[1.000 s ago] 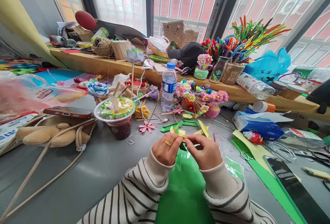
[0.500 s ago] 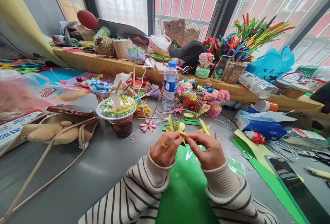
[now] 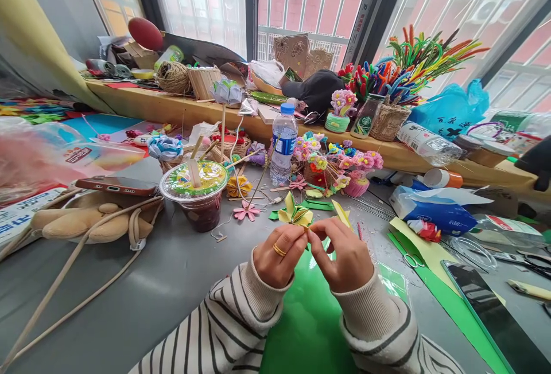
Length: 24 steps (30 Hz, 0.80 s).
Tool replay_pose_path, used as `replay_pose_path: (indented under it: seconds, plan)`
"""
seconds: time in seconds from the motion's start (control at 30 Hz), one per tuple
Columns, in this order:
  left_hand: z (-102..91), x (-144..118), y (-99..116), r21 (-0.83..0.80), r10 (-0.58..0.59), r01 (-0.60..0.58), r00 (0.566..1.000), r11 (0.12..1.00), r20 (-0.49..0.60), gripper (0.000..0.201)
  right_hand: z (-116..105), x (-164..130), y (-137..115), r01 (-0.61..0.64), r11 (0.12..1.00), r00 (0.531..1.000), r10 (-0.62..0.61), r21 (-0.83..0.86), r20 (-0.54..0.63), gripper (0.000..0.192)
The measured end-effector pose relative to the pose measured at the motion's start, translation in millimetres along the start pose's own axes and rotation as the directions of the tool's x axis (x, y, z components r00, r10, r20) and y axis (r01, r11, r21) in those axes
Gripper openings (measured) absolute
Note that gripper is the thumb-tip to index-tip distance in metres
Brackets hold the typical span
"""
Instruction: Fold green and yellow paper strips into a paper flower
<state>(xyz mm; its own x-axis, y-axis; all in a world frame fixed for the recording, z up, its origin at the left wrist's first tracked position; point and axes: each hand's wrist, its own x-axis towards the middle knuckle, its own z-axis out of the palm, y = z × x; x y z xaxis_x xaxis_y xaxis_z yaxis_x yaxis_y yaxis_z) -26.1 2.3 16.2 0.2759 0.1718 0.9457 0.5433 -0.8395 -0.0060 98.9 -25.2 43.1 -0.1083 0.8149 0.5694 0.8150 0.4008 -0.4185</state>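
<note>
A folded paper flower (image 3: 293, 211) in yellow and green is held up between both hands, its petals pointing away from me. My left hand (image 3: 279, 252), with a gold ring on one finger, pinches its near side. Thumb and forefinger of my right hand (image 3: 344, 252) close on a petal tip at the same spot, and the two hands' fingertips almost meet there. My fingers hide the near part of the flower. Beneath my wrists lies a glossy green sheet (image 3: 307, 319). Yellow paper strips (image 3: 341, 213) lie just beyond my right hand.
A lidded cup of dark drink (image 3: 196, 199) stands left of my hands, a water bottle (image 3: 283, 147) behind them. Yarn flowers (image 3: 321, 162) fill the back. On the right lie a phone (image 3: 495, 311), a blue tissue pack (image 3: 437, 207), scissors (image 3: 413, 260) and green paper (image 3: 462, 314).
Both hands have shifted slightly toward me. My right fingers have drawn in closer to the left fingertips, and the petal tip between them shows less.
</note>
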Motion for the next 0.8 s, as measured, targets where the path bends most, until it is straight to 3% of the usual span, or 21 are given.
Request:
replay_pose_path:
  seconds: [0.07,0.13,0.3,0.4,0.57,0.8]
  plan:
    - [0.1,1,0,-0.004,0.010,-0.010,1.000,1.000,0.001,0.014,1,0,4,0.116,0.980,0.993,-0.110,-0.161,0.047,0.023]
    - [0.1,1,0,-0.010,0.025,-0.025,1.000,1.000,-0.003,0.015,1,1,9,0.189,0.957,0.979,-0.165,-0.220,0.122,0.027]
    - [0.5,3,-1,-0.055,0.042,-0.042,0.999,0.998,0.002,0.015,-3,5,18,0.248,0.958,0.939,-0.203,-0.140,0.276,0.032]
    - [0.4,3,-2,-0.075,0.039,-0.038,0.999,0.996,0.007,0.016,-5,7,21,0.287,0.948,0.928,-0.240,-0.137,0.284,0.031]
    - [0.2,4,-2,-0.100,0.042,-0.040,0.999,0.994,0.015,0.017,-2,6,21,0.267,0.962,0.939,-0.246,-0.056,0.239,0.028]
    - [1.3,3,-1,-0.118,0.050,-0.046,0.998,0.992,0.034,0.016,-5,7,24,0.126,0.989,0.956,-0.143,0.082,0.256,0.024]
